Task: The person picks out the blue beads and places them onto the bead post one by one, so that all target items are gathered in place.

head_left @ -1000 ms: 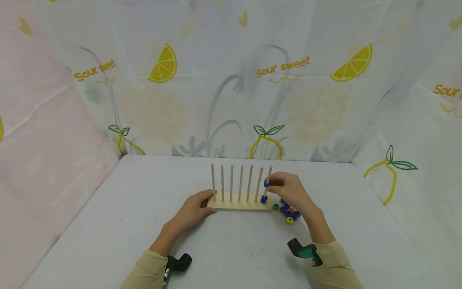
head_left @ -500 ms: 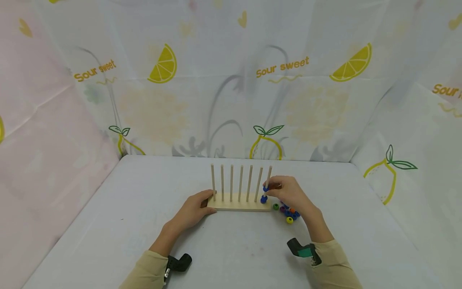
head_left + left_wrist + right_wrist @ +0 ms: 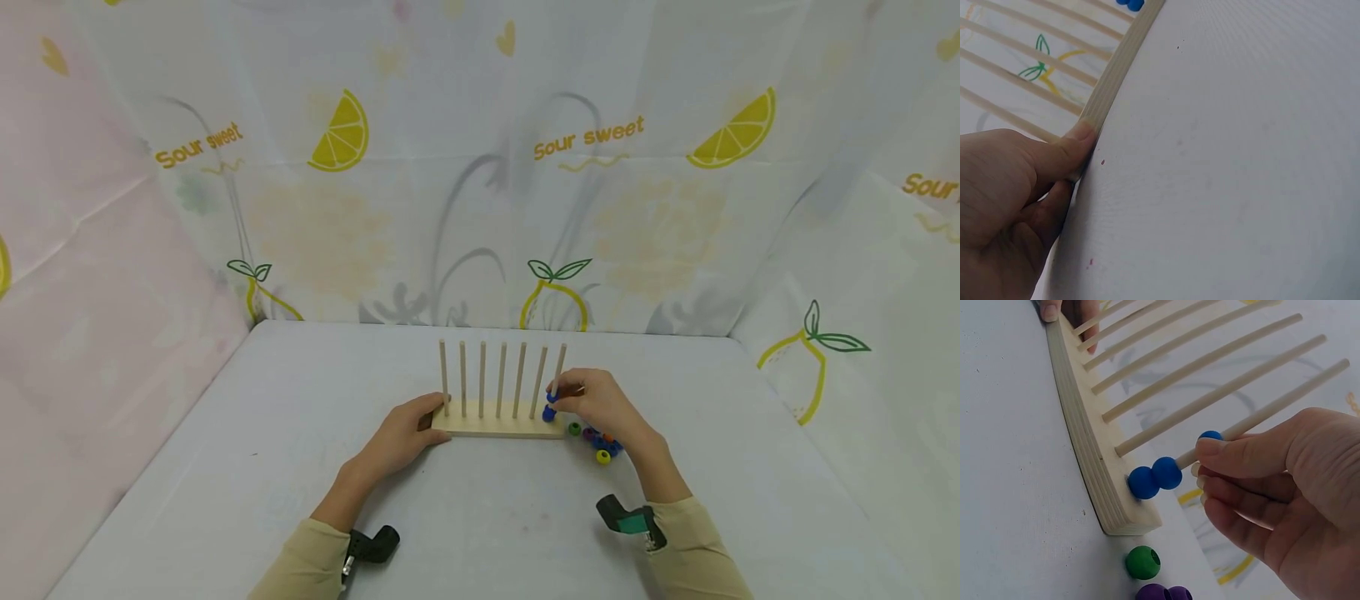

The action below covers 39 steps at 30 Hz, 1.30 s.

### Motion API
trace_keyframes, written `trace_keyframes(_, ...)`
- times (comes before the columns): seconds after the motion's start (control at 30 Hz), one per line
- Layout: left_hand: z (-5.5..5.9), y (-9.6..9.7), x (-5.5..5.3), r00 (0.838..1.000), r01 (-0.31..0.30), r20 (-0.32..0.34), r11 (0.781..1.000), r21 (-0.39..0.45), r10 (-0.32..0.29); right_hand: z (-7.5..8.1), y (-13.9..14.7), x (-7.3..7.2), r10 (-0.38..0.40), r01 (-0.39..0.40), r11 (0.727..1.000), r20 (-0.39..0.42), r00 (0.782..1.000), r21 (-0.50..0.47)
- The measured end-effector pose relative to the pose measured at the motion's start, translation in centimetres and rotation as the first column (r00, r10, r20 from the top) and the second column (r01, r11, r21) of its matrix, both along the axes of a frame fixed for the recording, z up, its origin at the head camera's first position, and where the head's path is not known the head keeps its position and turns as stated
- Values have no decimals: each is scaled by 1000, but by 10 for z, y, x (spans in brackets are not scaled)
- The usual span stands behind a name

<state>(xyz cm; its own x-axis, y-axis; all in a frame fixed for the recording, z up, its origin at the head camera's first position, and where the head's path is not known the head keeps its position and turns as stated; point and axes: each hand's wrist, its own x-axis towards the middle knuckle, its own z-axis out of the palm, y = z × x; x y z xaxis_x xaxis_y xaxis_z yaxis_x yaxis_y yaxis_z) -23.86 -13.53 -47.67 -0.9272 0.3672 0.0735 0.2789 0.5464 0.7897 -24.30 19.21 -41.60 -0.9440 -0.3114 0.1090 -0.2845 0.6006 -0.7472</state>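
Note:
A wooden pegboard [image 3: 495, 427] with a row of several upright pegs stands on the table. My left hand [image 3: 401, 436] grips its left end, thumb on the front edge in the left wrist view. My right hand [image 3: 1272, 469] pinches a blue bead [image 3: 1210, 435] that is threaded on the rightmost peg [image 3: 1291, 397], partly hidden by the thumb. Lower on that peg, two blue beads [image 3: 1155, 477] sit stacked at the base. The other pegs carry no beads.
Right of the board lies a loose cluster of beads, with a green bead [image 3: 574, 428], a yellow bead [image 3: 603, 457] and several blue and purple ones, partly under my right forearm. A printed cloth [image 3: 480, 208] hangs behind the white table [image 3: 480, 517].
My right hand has moved down along the rightmost peg, sliding the blue bead closer to the two at the base. My left hand has stayed on the board's left end.

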Motion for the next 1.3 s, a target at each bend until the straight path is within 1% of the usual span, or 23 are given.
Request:
trace_keyframes(0.17, 0, 0, 0, 1000, -6, 4, 1000, -3, 6, -2, -1, -1, 8, -8, 1000, -2, 1000, 8)
trace_keyframes(0.3, 1, 0, 0, 1000, 1, 2, 1000, -5, -1, -3, 0, -1, 14, -14, 1000, -10, 1000, 25)
trace_keyframes(0.57, -1, 0, 0, 1000, -1, -27, 999, -45, 0, -12, 1, -3, 11, -11, 999, -16, 1000, 44)
trace_keyframes(0.73, 0, 0, -1, 999, 2, -34, 999, -45, -3, -11, 1, -4, 19, -19, 999, -16, 1000, 36)
trace_keyframes(0.8, 0, 0, -2, 999, 1, -37, 999, -49, -2, -11, 0, -4, 14, -14, 999, -4, 1000, 33)
trace_keyframes(0.97, 1, 1, -2, 999, -4, -42, 998, -56, 2, -11, 1, -4, 15, -16, 999, 7, 1000, 34)
trace_keyframes(1.17, 2, 1, 0, 998, -12, -64, 998, -64, 8, -10, 3, -3, 12, -13, 999, 11, 1000, 38)
trace_keyframes(1.3, 2, 1, -1, 999, -17, -49, 997, -71, 14, -9, 5, -2, -2, 1, 999, 17, 1000, 45)
